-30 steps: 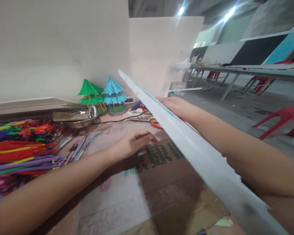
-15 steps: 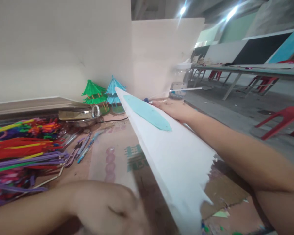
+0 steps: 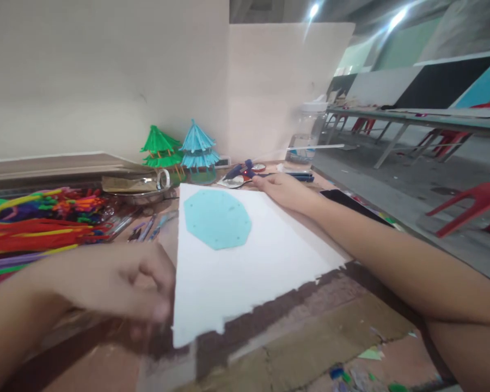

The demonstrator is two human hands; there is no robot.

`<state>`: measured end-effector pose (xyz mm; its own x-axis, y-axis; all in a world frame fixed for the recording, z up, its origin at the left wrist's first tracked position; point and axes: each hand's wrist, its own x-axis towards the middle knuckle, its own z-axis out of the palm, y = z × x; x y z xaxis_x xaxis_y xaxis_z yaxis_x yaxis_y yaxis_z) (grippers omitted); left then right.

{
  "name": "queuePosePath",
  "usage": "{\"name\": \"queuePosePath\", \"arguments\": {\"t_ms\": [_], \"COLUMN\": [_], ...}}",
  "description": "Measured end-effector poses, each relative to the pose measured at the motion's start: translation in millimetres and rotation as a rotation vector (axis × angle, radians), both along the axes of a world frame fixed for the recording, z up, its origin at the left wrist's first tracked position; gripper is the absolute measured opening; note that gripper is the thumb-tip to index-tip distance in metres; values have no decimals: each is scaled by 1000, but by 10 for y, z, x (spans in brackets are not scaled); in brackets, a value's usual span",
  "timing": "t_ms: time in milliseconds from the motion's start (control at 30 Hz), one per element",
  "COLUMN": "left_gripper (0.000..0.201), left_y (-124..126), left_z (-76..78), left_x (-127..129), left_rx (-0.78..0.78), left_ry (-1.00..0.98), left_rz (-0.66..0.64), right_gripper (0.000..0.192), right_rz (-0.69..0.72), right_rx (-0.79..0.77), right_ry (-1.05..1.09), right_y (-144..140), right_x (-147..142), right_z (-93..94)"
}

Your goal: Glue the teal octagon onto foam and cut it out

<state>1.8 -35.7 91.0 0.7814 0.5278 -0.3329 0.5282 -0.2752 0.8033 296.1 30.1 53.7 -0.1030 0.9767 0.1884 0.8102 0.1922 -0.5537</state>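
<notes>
Head view: left hand (image 3: 110,280) at white board (image 3: 228,283) edge, cardboard (image 3: 306,345) spreading nearer.

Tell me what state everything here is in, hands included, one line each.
White sheet: face up, near edge jagged
Light-blue octagon: flat on the sheet
Left hand: fingers bent, at the sheet's left edge, contact unclear
Right hand: at the sheet's far edge, grip unclear
Blue glue gun: red light lit
Green model pavilion: upright
Blue model pavilion: upright
Clear container: lidded
Ceiling lights: lit
</notes>
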Motion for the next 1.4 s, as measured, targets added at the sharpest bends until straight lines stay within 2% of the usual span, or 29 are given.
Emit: {"name": "queuePosePath", "arguments": {"t_ms": [33,100,167,200,267,333,400,467,533,600,733,833,933,1067,1133,1300,1400], "left_gripper": [51,57,55,48,34,34,37,41,47,54,57,52,48,44,45,66,69], "left_y": [94,271,399,440,477,473,445,410,385,383,431,465,475,493,525,628,640], "left_z": [60,101,25,-52,-249,-457,-630,-752,-830,-875,-920,-948,-967,-961,-948,-881,-833], "left_x": [-96,-222,-241,-218,-135,-48,9,30,28,19,9,9,18,20,-7,-143,-178], "left_rx": [22,187,436,531,636,760,897,966,954,904,847,851,868,853,836,663,615], "left_ry": [100,102,-7,-45,-66,-16,-8,8,61,118,109,78,53,41,44,89,130], "left_rz": [58,222,405,442,438,439,349,209,111,94,153,156,126,92,67,-17,-47], "right_gripper": [51,47,42,41,38,35,33,30,25,25,42,48,48,40,38,38,39], "right_rz": [-11,-22,-7,6,30,42,53,77,119,238,708,901,920,944,961,985,986], "right_rx": [16,51,71,74,70,53,34,30,41,60,131,147,195,394,440,405,369], "right_ry": [-54,-166,-269,-309,-364,-394,-418,-441,-462,-473,-419,-433,-501,-506,-478,-425,-426], "right_y": [-14,-42,-63,-70,-72,-60,-38,-22,-36,-95,-295,-390,-417,-468,-504,-511,-493], "right_x": [-41,-115,-172,-191,-215,-223,-219,-204,-183,-163,-172,-212,-247,-279,-284,-251,-230], "right_z": [-32,-112,-205,-254,-351,-436,-495,-514,-482,-410,-293,-327,-412,-456,-445,-426,-447]}}
